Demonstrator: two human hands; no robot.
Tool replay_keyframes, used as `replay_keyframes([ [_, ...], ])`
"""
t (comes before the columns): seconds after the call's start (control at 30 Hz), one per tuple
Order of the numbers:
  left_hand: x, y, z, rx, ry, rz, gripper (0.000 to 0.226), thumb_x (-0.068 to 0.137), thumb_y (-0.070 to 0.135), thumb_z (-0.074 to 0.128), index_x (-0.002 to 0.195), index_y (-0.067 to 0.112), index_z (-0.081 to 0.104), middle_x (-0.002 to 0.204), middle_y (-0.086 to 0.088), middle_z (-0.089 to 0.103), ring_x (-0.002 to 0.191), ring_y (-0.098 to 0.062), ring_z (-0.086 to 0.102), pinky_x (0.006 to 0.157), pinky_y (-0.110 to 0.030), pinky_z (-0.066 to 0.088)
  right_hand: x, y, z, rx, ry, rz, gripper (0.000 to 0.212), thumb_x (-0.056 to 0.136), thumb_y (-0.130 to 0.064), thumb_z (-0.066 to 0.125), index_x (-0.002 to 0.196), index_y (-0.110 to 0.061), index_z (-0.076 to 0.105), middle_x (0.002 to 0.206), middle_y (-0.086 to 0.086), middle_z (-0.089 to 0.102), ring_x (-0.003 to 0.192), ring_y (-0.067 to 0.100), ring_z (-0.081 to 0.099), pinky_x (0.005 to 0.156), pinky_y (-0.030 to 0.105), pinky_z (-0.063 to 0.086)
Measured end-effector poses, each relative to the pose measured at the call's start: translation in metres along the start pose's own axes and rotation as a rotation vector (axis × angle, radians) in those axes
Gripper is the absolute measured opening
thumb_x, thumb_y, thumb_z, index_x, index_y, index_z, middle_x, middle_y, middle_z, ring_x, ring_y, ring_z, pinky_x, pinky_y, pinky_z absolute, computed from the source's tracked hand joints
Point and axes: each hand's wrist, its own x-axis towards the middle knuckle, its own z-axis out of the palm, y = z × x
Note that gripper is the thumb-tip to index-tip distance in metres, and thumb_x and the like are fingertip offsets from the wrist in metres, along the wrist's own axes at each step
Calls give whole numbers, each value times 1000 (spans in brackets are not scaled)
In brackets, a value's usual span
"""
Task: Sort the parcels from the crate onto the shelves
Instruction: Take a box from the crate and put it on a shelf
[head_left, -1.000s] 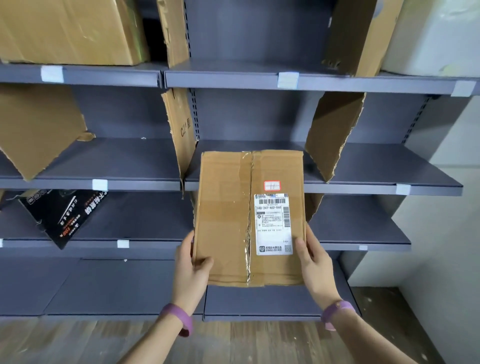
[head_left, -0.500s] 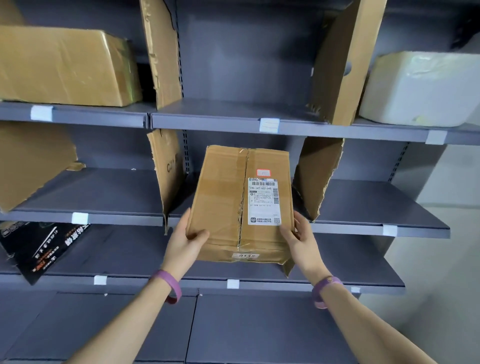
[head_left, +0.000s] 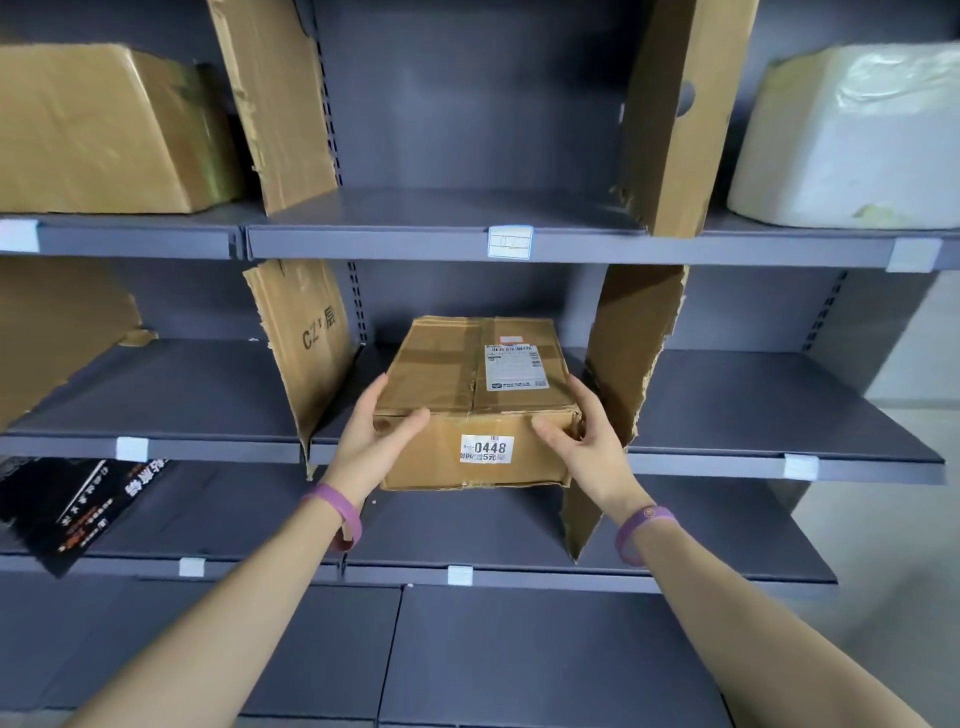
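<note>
the parcel (head_left: 478, 384) is half into the middle shelf (head_left: 727, 460), between the left divider (head_left: 306, 343) and the torn right divider (head_left: 631, 353). left hand (head_left: 371, 447) and right hand (head_left: 587, 447) grip its near corners, fingers curled round them. best pushed in level and straight, clear of both dividers. grey metal shelving; a brown box (head_left: 104, 130) stands above.

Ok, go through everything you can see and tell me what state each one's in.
parcel: level, label up, between two cardboard dividers, front end past the shelf edge.
left hand: grips parcel's left front corner.
right hand: grips parcel's right front corner.
brown box: closed, sitting flat.
black box: tilted.
</note>
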Motion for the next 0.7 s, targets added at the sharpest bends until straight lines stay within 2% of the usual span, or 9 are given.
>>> replay_keyframes([
  [0.07, 6, -11, -1, 129, -57, 0, 83, 79, 43, 74, 147, 38, 26, 151, 11, 28, 136, -7, 31, 112, -29, 26, 5, 11, -1, -57, -26, -3, 65, 87, -36, 68, 141, -37, 31, 121, -30, 48, 109, -9, 51, 85, 9, 48],
  [0.13, 10, -21, 1, 233, -48, 26, 83, 79, 39, 74, 147, 34, 27, 153, 5, 26, 140, -11, 26, 111, -29, 23, 10, 20, -3, -144, -41, -20, 64, 88, -36, 66, 142, -34, 32, 131, -20, 48, 122, 3, 48, 104, 24, 44],
  [0.23, 5, -24, 7, 408, 118, 114, 77, 81, 39, 71, 145, 32, 30, 155, 3, 19, 142, -15, 21, 108, -33, 28, 13, 31, -2, -393, 26, -66, 66, 88, -46, 61, 144, -37, 27, 153, -8, 29, 144, 15, 23, 115, 39, 27],
  [0.3, -5, -28, 7, 624, 249, 347, 67, 82, 32, 70, 142, 28, 40, 152, -1, 23, 141, -21, 24, 107, -34, 30, 5, 32, 0, -675, 168, -228, 63, 91, -41, 60, 144, -36, 28, 156, -2, 23, 144, 23, 18, 114, 42, 24],
  [0.37, -15, -36, 6, 793, 300, 562, 56, 81, 22, 69, 134, 26, 51, 141, -3, 38, 127, -24, 38, 102, -35, 38, -6, 35, 2, -887, 260, -486, 53, 90, -24, 64, 137, -29, 41, 147, 6, 35, 133, 31, 30, 109, 43, 32],
  [0.43, -20, -45, 5, 894, 253, 613, 53, 81, 20, 65, 132, 29, 53, 132, 2, 44, 113, -21, 44, 92, -37, 47, -13, 43, 5, -1014, 267, -662, 44, 87, -16, 66, 128, -25, 53, 136, 9, 47, 122, 35, 39, 101, 45, 42],
  [0.53, -15, -53, 6, 935, 180, 567, 58, 81, 19, 60, 135, 34, 47, 132, 7, 43, 108, -19, 45, 85, -40, 50, -9, 52, 9, -1073, 227, -686, 44, 85, -12, 66, 126, -25, 56, 133, 8, 50, 120, 38, 43, 97, 45, 46],
  [0.7, 5, -49, 9, 926, 126, 481, 70, 80, 14, 55, 142, 38, 34, 143, 11, 33, 123, -18, 35, 82, -35, 54, 11, 44, 16, -1100, 135, -572, 63, 77, -2, 65, 134, -26, 50, 142, 7, 43, 130, 37, 34, 95, 42, 48],
])
